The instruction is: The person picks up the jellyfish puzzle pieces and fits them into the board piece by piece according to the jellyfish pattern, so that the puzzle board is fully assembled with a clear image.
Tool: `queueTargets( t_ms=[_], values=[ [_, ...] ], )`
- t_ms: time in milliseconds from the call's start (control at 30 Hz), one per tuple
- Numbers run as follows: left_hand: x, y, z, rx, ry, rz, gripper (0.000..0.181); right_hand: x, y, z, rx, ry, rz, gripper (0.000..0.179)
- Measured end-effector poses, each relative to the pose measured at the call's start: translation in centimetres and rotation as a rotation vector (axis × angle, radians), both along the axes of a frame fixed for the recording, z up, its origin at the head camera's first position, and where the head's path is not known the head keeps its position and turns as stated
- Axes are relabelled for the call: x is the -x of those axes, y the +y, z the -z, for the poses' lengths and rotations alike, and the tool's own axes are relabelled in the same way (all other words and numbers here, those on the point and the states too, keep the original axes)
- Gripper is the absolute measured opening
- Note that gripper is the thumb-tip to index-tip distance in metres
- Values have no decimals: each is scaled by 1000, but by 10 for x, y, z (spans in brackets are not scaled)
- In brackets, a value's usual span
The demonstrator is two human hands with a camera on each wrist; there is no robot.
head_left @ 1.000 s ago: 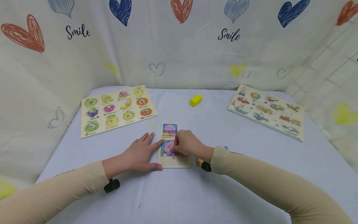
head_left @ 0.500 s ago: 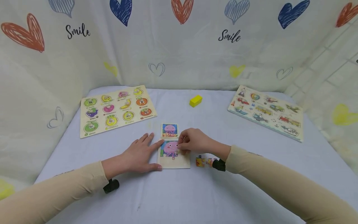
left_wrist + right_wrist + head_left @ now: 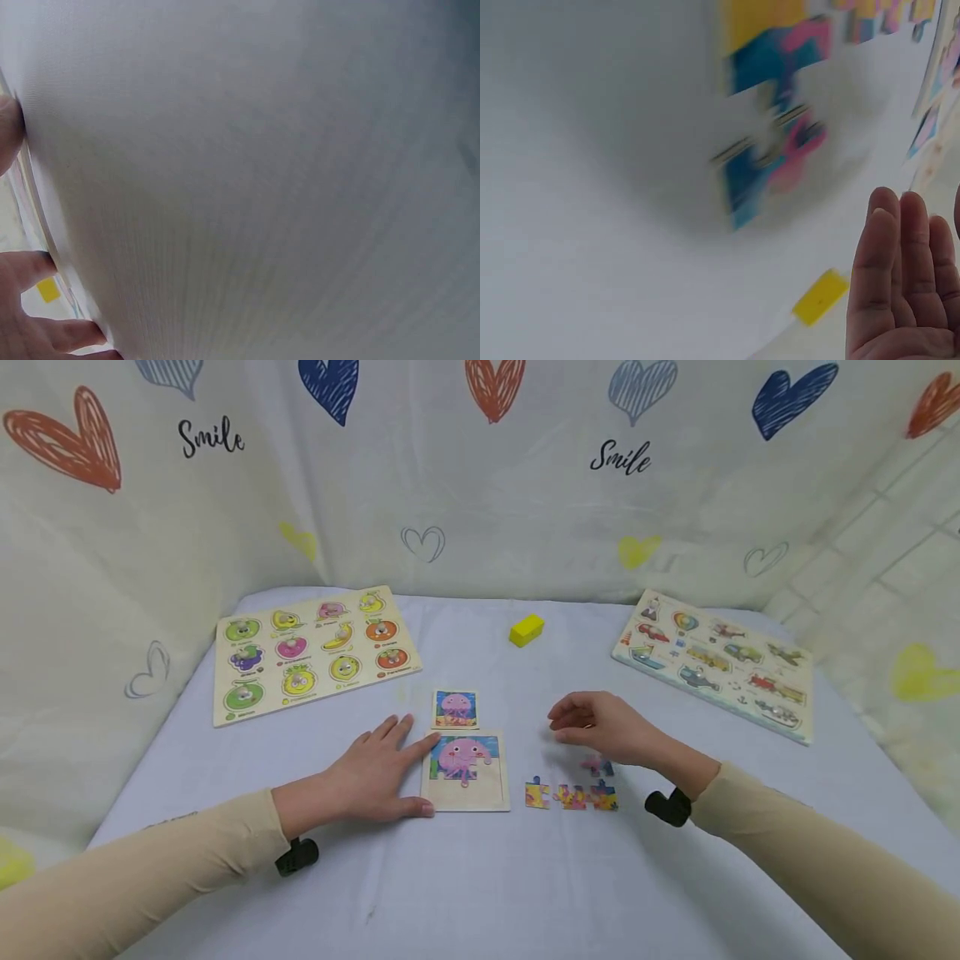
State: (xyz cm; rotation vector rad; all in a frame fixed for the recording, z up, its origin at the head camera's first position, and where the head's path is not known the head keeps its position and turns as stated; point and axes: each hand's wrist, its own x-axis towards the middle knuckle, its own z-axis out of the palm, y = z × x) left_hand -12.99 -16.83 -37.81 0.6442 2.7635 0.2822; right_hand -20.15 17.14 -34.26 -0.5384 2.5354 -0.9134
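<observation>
A wooden jigsaw tray (image 3: 453,800) with a partly filled pink octopus picture lies in front of me. Its upper rows hold pieces, while the lower part and a spot at the right show bare wood. My left hand (image 3: 372,774) rests spread beside it, index fingertip and thumb at its left edge. Above the tray sits a small octopus picture card (image 3: 455,709). My right hand (image 3: 611,725) hovers to the right, fingers loosely bent and holding nothing. Below it lies a pink-and-blue jigsaw piece (image 3: 742,184), near a row of yellow-and-pink jigsaw pieces (image 3: 537,794).
A fruit peg puzzle board (image 3: 318,656) lies at the back left, and a vehicle puzzle board (image 3: 716,662) at the back right. Between them stands a yellow block (image 3: 527,630). A hanging cloth (image 3: 517,510) with printed hearts closes off the table's far side.
My right hand has let go at the tray and moved right, over the loose pieces. More of the filled octopus picture shows now. The left hand has stayed at the tray's edge.
</observation>
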Motion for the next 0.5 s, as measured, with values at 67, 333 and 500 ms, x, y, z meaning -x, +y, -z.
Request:
queueTargets(
  t_ms=[67,333,500],
  values=[
    [0,0,-1,0,1,3,94,-1,13,0,-10,-4,30,27],
    [-1,0,-3,-9,12,15,93,-4,49,4,-41,-13,79,34],
    [-1,0,-4,-14,14,21,93,-7,58,10,-46,-33,77,32]
  ],
)
